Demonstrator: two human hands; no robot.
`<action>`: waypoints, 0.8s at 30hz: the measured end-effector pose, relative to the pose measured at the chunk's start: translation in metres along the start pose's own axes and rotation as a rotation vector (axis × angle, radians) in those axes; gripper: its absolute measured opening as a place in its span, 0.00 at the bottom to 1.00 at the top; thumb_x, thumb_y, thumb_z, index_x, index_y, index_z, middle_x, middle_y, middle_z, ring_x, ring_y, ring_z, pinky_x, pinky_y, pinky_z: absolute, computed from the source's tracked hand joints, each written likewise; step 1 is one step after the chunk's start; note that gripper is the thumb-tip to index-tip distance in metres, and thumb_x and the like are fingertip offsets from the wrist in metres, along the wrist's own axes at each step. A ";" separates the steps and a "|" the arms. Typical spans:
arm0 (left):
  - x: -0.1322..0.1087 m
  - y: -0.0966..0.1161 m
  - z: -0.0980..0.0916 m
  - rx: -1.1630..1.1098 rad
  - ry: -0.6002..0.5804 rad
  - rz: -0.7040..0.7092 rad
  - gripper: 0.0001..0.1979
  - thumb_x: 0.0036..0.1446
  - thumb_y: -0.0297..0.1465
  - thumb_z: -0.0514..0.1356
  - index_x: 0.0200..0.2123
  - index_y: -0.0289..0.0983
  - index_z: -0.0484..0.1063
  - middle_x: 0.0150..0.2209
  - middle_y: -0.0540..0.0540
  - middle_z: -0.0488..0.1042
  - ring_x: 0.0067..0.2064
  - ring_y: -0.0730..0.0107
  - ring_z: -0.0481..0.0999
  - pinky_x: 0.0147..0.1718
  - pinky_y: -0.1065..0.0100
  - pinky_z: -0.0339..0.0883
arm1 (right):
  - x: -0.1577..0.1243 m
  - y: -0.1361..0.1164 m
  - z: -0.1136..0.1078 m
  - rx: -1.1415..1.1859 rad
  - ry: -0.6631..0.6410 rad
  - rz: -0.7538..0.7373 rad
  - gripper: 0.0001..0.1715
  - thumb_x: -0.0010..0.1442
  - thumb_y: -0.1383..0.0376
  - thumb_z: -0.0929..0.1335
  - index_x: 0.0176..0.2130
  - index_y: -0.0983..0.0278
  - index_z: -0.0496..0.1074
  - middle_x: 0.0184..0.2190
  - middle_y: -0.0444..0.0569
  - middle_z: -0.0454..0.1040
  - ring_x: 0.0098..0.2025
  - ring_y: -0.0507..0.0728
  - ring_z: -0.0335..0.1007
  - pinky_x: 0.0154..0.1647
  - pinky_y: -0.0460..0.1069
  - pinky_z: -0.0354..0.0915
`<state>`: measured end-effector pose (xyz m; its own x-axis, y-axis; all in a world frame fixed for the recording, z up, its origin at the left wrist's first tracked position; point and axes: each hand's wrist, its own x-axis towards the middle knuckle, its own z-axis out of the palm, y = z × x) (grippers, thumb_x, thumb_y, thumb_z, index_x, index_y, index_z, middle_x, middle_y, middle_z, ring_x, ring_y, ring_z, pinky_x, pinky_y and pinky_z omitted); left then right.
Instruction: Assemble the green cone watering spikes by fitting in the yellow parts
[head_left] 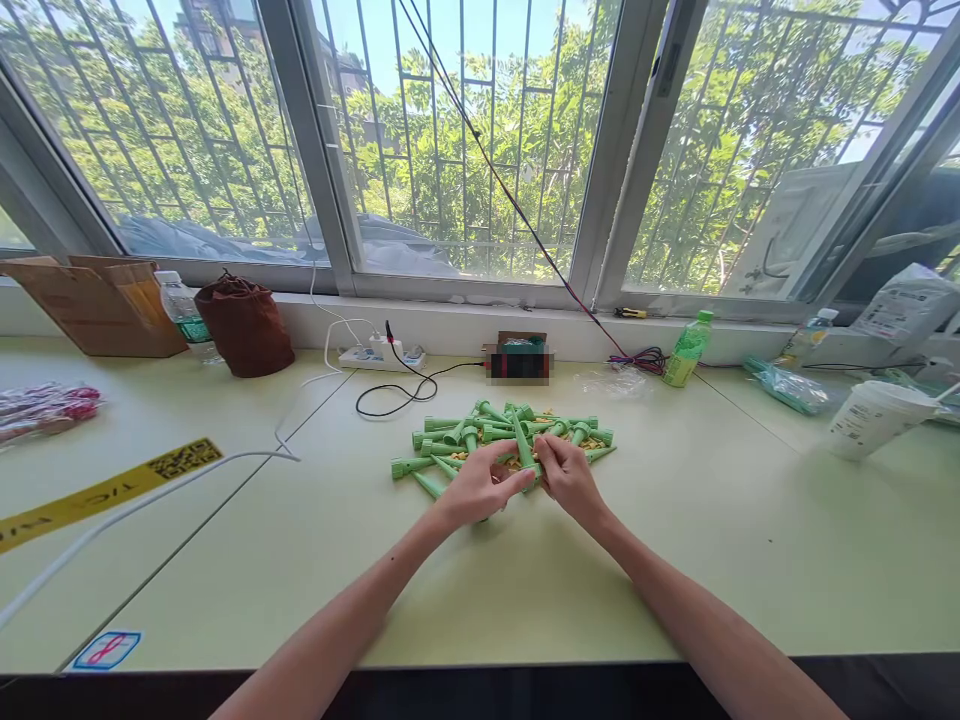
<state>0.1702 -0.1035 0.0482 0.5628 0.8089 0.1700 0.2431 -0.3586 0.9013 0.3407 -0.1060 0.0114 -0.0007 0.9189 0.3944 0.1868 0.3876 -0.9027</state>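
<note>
A green plastic spike (522, 440) with a ridged cap end stands point-up between my hands. My left hand (484, 485) grips its lower end between thumb and fingers. Close against that cap end, my right hand (568, 478) is closed in a pinch, and whatever its fingertips hold is hidden. Around and behind both hands lies a loose pile of similar green spikes (431, 448). Small yellow pieces (598, 437) are scattered among them.
Behind the pile sit a power strip (382, 358) and a dark device (517, 364) on a black cable. A green bottle (688, 348) and white cup (885, 418) stand right. Left are a brown drawstring bag (244, 325), cardboard box (90, 305) and white cable (112, 522).
</note>
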 end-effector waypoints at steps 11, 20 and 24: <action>0.002 -0.010 0.004 0.229 0.073 0.226 0.18 0.60 0.33 0.58 0.52 0.35 0.69 0.30 0.50 0.69 0.23 0.78 0.61 0.23 0.74 0.58 | 0.003 0.002 -0.002 0.031 -0.018 0.021 0.25 0.62 0.48 0.63 0.23 0.61 0.59 0.15 0.38 0.51 0.18 0.50 0.47 0.18 0.46 0.46; 0.003 -0.015 0.003 0.410 0.097 0.401 0.22 0.64 0.26 0.52 0.61 0.43 0.63 0.45 0.43 0.72 0.39 0.68 0.73 0.39 0.69 0.68 | 0.001 -0.002 -0.001 0.102 -0.010 0.054 0.20 0.64 0.48 0.63 0.29 0.59 0.58 0.13 0.35 0.54 0.14 0.48 0.49 0.15 0.45 0.46; 0.004 -0.016 0.001 0.475 0.093 0.435 0.25 0.65 0.25 0.51 0.63 0.45 0.59 0.48 0.43 0.71 0.42 0.67 0.74 0.40 0.69 0.69 | 0.000 -0.007 0.002 0.229 -0.020 0.125 0.21 0.61 0.46 0.65 0.33 0.59 0.58 0.12 0.33 0.55 0.12 0.48 0.47 0.13 0.44 0.45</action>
<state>0.1692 -0.0952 0.0340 0.6233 0.5728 0.5324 0.3430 -0.8121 0.4721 0.3378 -0.1088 0.0178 -0.0110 0.9611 0.2761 -0.0403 0.2754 -0.9605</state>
